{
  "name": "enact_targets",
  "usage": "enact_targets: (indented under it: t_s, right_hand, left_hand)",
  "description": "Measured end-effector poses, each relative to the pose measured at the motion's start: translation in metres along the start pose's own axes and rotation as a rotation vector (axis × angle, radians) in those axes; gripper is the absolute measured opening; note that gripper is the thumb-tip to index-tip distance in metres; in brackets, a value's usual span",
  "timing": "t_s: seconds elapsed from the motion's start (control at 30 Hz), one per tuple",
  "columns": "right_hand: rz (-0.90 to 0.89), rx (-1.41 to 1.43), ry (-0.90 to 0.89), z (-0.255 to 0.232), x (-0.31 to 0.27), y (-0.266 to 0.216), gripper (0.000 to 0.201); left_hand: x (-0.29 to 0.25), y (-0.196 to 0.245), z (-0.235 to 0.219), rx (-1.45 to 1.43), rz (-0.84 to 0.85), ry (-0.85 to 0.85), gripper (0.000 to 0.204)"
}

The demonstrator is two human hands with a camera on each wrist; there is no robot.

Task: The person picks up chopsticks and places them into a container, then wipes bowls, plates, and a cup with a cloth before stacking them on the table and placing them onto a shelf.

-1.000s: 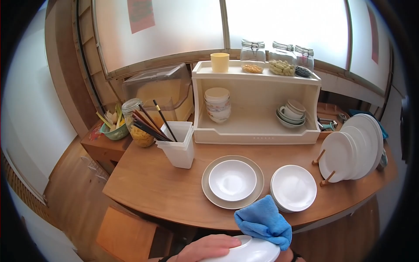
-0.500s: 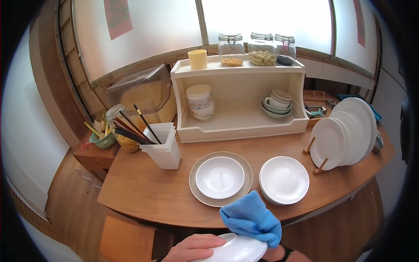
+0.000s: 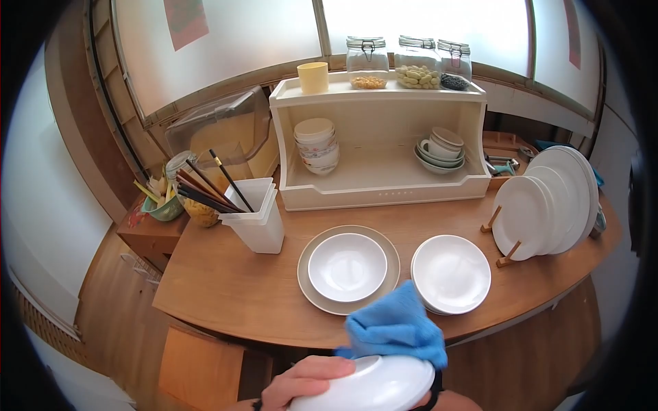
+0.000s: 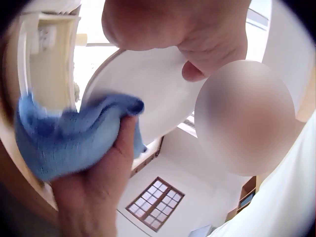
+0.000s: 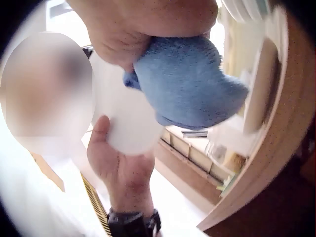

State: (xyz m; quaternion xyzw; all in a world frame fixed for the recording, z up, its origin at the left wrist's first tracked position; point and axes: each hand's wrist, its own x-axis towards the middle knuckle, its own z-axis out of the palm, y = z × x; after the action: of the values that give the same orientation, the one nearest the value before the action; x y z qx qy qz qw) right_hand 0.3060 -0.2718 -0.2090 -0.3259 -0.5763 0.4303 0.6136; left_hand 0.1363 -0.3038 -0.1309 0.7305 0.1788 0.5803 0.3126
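My left hand [image 3: 308,382] grips a white plate [image 3: 373,387] by its edge at the bottom of the head view. The plate is tilted, its underside and foot ring facing up toward the head camera. A blue cloth [image 3: 397,329] covers the plate's far edge. In the left wrist view, my right hand [image 4: 96,190] holds the bunched cloth against the plate, thumb on the plate's inner side. From the right wrist, the cloth [image 5: 187,84] hangs from my right hand [image 5: 153,19], while my left hand [image 5: 123,165] supports the plate's opposite edge. The head view mostly hides my right hand.
A white bowl [image 3: 347,267] sits on a beige-rimmed plate [image 3: 308,291], beside stacked white plates [image 3: 452,274]. More plates [image 3: 522,219] stand in a wooden rack. Behind are a chopstick holder [image 3: 260,229] and a cream shelf [image 3: 384,195] with bowls, cups and jars.
The head view has shifted, moving the tabletop leftward, then slightly up. The cloth has shifted and folded differently along the plate's edge. Both hands keep their hold.
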Motion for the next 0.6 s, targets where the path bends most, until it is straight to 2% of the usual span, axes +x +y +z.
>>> enact_targets:
  t_s: [0.03, 0.1, 0.13, 0.17, 0.23, 0.27, 0.3, 0.37, 0.4, 0.43, 0.47, 0.5, 0.53, 0.57, 0.6]
  right_hand:
    - [0.092, 0.163, 0.053, 0.013, -0.002, 0.007, 0.029]
    - [0.436, 0.814, 0.064, 0.034, -0.011, -0.021, 0.048]
    - [0.7, 0.819, 0.099, 0.029, -0.013, 0.003, 0.029]
    - [0.705, 0.698, -0.022, 0.014, -0.007, 0.007, 0.051]
    - [0.314, 0.334, -0.132, -0.003, 0.016, -0.014, 0.045]
    - [0.03, 0.117, -0.358, -0.025, 0.032, -0.001, 0.04]
    - [0.085, -0.043, -0.27, -0.022, 0.043, -0.046, 0.038]
    - [0.219, -0.119, -0.27, -0.031, 0.033, -0.056, 0.047]
    - [0.222, 0.158, -0.302, -0.024, 0.028, -0.046, 0.046]
    - [0.22, 0.157, -0.304, -0.015, 0.027, -0.032, 0.046]
    - [0.093, 0.156, -0.236, -0.005, 0.028, -0.015, 0.045]
    - [-0.035, 0.155, -0.168, 0.005, 0.027, 0.001, 0.045]
    - [-0.162, 0.155, -0.1, 0.017, 0.02, 0.01, 0.045]
    - [0.564, 0.73, 0.111, 0.03, -0.022, 0.009, 0.049]
    - [0.602, 0.69, 0.038, 0.029, -0.021, 0.003, 0.053]
  left_hand:
    - [-0.011, -0.016, 0.015, -0.194, -0.001, 0.138, 0.045]
    - [-0.018, -0.024, 0.026, -0.093, -0.06, 0.204, 0.051]
    - [-0.016, -0.027, 0.025, -0.107, -0.078, 0.192, 0.056]
    - [-0.014, -0.026, 0.027, -0.136, -0.109, 0.224, 0.057]
    - [-0.001, -0.016, 0.005, -0.131, -0.108, 0.106, 0.058]
    - [-0.001, -0.011, -0.011, -0.129, -0.11, 0.008, 0.057]
    - [0.003, -0.001, -0.021, -0.078, -0.127, -0.058, 0.05]
    - [0.014, 0.005, -0.031, 0.049, -0.05, -0.183, 0.044]
    - [0.012, 0.005, -0.028, 0.05, -0.053, -0.179, 0.044]
    - [0.008, 0.002, -0.022, -0.031, -0.053, -0.08, 0.043]
    - [0.002, -0.001, -0.013, -0.113, -0.054, 0.019, 0.042]
    - [-0.006, -0.008, -0.001, -0.113, -0.052, 0.021, 0.042]
    - [-0.015, -0.017, 0.014, -0.181, -0.059, 0.163, 0.043]
    - [-0.02, -0.024, 0.023, -0.247, -0.07, 0.305, 0.045]
    - [-0.02, -0.026, 0.025, -0.199, -0.071, 0.275, 0.047]
